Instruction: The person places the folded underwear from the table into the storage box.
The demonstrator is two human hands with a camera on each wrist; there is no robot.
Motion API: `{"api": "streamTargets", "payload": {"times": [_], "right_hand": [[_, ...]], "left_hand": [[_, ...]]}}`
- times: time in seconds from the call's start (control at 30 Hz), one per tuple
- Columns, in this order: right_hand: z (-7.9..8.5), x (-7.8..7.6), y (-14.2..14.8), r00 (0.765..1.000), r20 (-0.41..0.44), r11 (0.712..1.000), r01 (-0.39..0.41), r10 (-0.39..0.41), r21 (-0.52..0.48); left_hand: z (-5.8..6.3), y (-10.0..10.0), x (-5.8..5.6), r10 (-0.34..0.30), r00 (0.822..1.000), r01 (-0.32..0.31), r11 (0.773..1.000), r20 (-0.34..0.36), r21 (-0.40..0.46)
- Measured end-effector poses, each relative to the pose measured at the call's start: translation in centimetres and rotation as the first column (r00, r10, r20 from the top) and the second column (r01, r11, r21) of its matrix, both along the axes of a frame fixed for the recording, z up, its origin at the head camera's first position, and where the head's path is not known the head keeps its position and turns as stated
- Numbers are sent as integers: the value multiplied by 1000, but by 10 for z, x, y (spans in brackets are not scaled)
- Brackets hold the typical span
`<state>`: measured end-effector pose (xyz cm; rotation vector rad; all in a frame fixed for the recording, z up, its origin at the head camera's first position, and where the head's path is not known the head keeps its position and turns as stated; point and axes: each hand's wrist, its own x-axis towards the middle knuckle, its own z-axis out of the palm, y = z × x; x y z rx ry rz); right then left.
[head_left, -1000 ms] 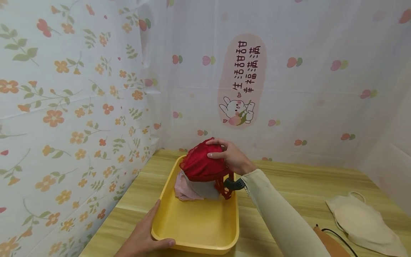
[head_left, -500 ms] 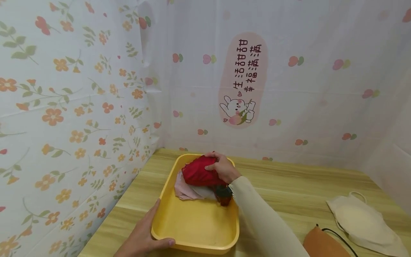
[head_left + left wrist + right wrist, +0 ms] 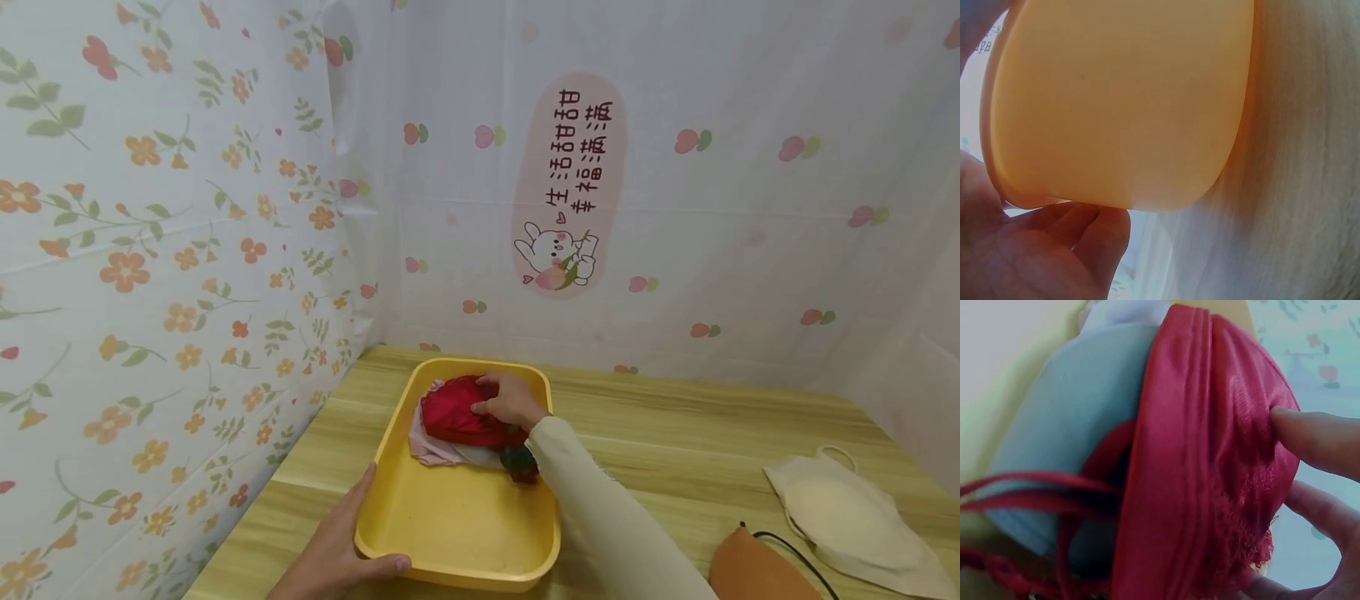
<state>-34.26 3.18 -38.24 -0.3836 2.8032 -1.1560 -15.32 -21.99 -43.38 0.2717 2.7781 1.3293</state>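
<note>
A yellow plastic basin (image 3: 457,521) stands on the table. At its near left corner my left hand (image 3: 337,537) grips the rim, thumb over the edge and fingers on the outer wall. Inside the far end lies a red satin bra (image 3: 450,414), lace-edged and folded together. My right hand (image 3: 513,402) holds it from above, with the thumb (image 3: 1316,434) against the satin and the other fingers around the cup. Beneath the bra are a grey-blue cupped garment (image 3: 1079,400) and a pink cloth (image 3: 429,446). Red straps (image 3: 1035,481) trail loosely over the grey-blue garment.
On the right of the wood-grain table (image 3: 675,442) lie a beige bra (image 3: 847,508) and an orange-brown cupped piece (image 3: 757,571) with a black cord. A flower-printed curtain (image 3: 150,317) hangs along the left, and another printed sheet (image 3: 450,208) covers the back.
My right hand has lowered the red bra from above the basin's far end onto the garments inside. My left hand stays on the rim.
</note>
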Motion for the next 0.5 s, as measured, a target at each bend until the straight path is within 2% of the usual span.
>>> {"api": "streamTargets", "payload": {"times": [0.37,0.5], "right_hand": [[3,2,7,998,-24,988,-52,56,143],[8,4,12,996,-41,985,-77,84,156]], "left_hand": [[2,1,1,5,1000,-5,1000,-12,-2],[2,0,3,1,1000,-2,1000,-20,-14]]}}
